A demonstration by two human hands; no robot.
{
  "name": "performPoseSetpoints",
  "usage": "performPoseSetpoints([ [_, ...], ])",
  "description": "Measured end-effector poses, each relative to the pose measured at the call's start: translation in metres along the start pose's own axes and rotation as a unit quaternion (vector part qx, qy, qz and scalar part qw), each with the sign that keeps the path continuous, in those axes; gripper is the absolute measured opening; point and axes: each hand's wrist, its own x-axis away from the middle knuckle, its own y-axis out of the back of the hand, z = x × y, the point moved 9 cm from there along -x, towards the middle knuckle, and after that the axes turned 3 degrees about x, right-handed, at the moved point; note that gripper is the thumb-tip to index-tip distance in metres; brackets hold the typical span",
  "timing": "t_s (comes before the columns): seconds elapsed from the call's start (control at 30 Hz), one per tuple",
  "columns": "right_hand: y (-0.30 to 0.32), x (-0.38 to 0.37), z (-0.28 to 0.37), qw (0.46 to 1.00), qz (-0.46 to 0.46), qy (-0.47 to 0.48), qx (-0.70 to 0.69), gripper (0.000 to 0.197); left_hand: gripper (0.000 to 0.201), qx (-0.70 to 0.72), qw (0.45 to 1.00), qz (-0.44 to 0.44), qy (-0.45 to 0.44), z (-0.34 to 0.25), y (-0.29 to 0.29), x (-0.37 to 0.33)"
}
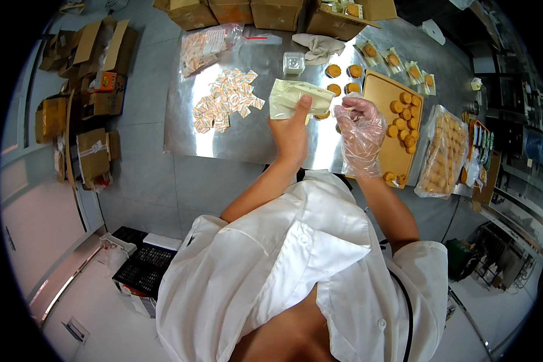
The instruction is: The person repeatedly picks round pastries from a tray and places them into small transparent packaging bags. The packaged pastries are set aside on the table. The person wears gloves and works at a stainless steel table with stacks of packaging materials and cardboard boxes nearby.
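Note:
My bare left hand (292, 130) grips a pale yellow-green packet (286, 99), thumb on top; it looks like a pastry bag or a small stack of them. Close to the packet's right end is my right hand (363, 134) in a clear plastic glove. Its fingers are curled in, and whatever they may hold is hidden. Small round golden pastries (333, 71) stand in rows on the metal table just beyond my hands. More pastries (398, 124) lie on a tan tray (377, 90) beside my right hand. Left of the packet spreads a heap of small white-and-orange sachets (226, 99).
A clear plastic box (294, 63) and a grey cloth (320, 48) lie at the back, near a bag of sachets (208, 48). Wrapped pastries (393, 60) line the far right. Cardboard boxes (277, 15) edge the table (187, 133). A bagged pastry tray (443, 151) sits right.

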Motion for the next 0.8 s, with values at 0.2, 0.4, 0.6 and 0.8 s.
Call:
performPoseSetpoints([
  [0.2,-0.011,0.007,0.023,0.992,0.024,0.101,0.071,0.021,0.043,0.026,0.999,0.021,0.004,0.002,-0.004,0.002],
  [0.4,-0.008,0.001,0.03,0.995,0.041,0.074,0.046,0.013,0.046,0.044,0.996,0.074,0.021,0.021,-0.005,0.003],
  [0.6,-0.029,0.008,0.001,0.958,0.185,-0.112,-0.19,0.02,0.057,0.182,0.96,0.207,0.05,-0.014,-0.037,0.0],
  [0.8,-0.032,0.031,0.081,0.876,0.176,0.365,0.262,0.041,0.055,0.264,0.934,0.158,0.184,-0.002,-0.033,-0.001],
])
